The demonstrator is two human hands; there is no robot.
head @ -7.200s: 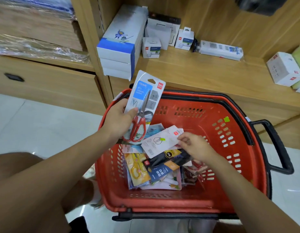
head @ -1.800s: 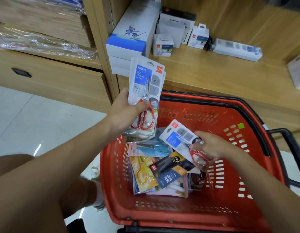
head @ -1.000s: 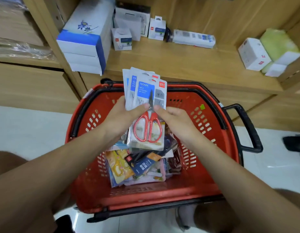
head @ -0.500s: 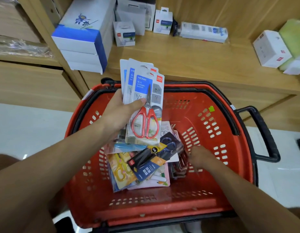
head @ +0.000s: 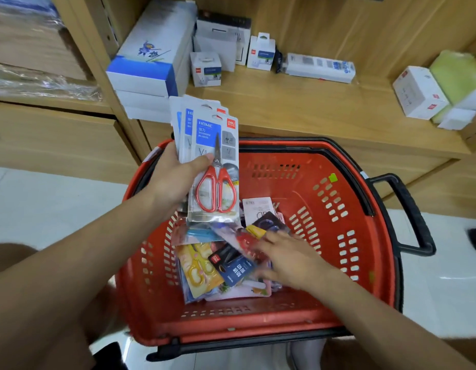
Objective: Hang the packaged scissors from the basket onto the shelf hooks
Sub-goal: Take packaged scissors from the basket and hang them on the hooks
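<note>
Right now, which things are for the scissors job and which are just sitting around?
For the job: left hand holding fanned red-handled scissors packs; right hand rummaging the packs inside the red basket.

Just sitting: paper reams, small white boxes, green bundle.

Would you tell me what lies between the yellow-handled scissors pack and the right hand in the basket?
In the head view, a dark blue-and-black pack lies between the yellow-handled pack and right hand.

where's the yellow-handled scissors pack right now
In the red basket, at the pile's lower left, beside the dark blue pack: the yellow-handled scissors pack.
</note>
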